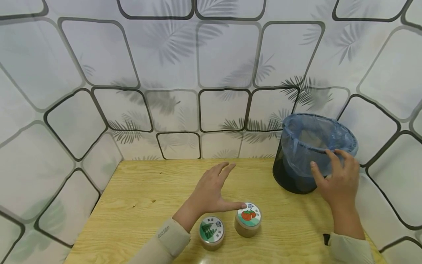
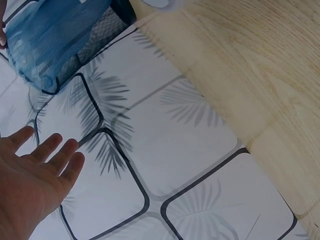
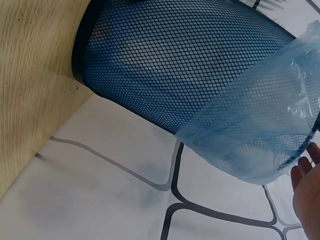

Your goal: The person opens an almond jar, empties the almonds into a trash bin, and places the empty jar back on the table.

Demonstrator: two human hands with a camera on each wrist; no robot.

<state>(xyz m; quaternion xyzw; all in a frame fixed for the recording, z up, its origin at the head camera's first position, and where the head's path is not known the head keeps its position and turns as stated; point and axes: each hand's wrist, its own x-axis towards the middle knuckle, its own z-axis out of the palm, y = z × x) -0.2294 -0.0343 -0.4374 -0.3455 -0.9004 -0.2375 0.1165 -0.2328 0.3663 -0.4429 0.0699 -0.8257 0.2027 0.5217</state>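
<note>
A black mesh trash can [image 3: 165, 60] stands at the back right of the table, lined with a blue plastic bag [image 1: 296, 157] folded over its rim. My right hand [image 1: 343, 179] is at the near right side of the can, thumb and fingers spread, fingertips right at the bagged rim in the right wrist view. Over the middle of the table, my left hand [image 1: 211, 192] is raised with fingers extended and thumb apart, nothing in it. Its thumb overlaps the lid of a round container with a tomato picture [image 1: 248, 220]. Left of that sits a similar container with a green vegetable picture [image 1: 211, 233].
The light wooden table [image 1: 145, 194] meets a patterned wall covering [image 1: 171, 110] at the back and both sides. A small black item [image 1: 326, 239] shows beside the right sleeve.
</note>
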